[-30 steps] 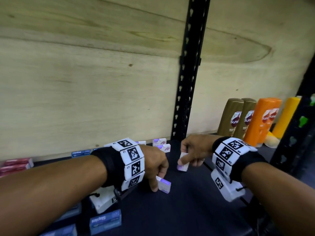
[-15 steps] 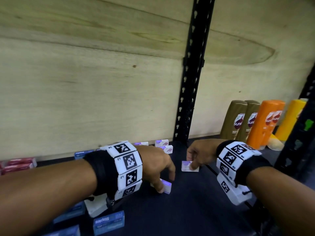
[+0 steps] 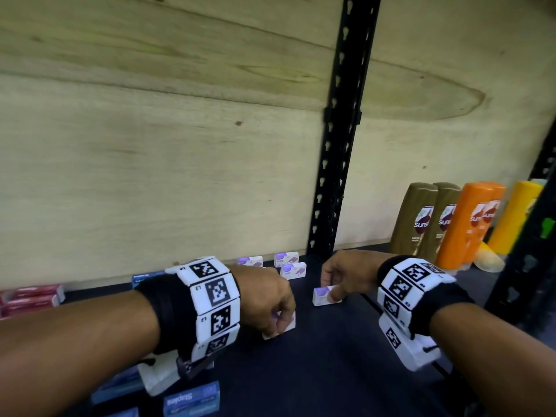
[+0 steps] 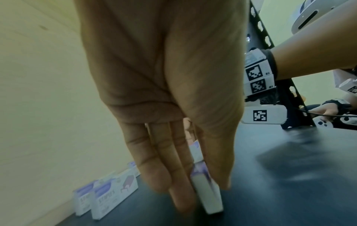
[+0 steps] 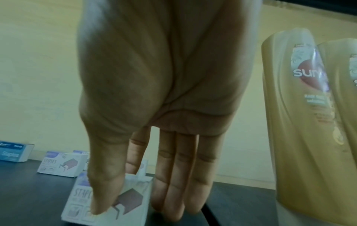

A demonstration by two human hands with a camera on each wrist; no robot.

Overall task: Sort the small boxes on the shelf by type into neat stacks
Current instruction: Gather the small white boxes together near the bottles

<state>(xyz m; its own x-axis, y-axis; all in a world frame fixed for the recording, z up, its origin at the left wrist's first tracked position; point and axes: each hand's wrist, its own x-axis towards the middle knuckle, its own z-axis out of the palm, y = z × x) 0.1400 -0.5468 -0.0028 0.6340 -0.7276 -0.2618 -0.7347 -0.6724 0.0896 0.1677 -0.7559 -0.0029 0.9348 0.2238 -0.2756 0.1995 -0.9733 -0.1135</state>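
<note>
Pinching one purple staple box point(image 3: 281, 325) on edge, the left hand point(image 3: 264, 299) sits nearer than the right hand point(image 3: 343, 273), whose thumb and fingers hold another point(image 3: 320, 296) beside the back purple boxes point(image 3: 293, 270).

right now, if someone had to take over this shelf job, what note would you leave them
Left hand pinches a purple-and-white staples box on edge on the shelf.
Right hand holds a second purple box on the shelf, thumb on its face.
Three more purple boxes sit by the back wall, not stacked.
Blue boxes lie near the front left, red boxes at far left.
Done: no neat purple stack visible.
Left: stack the purple boxes, then tidy the blue ones.
</note>
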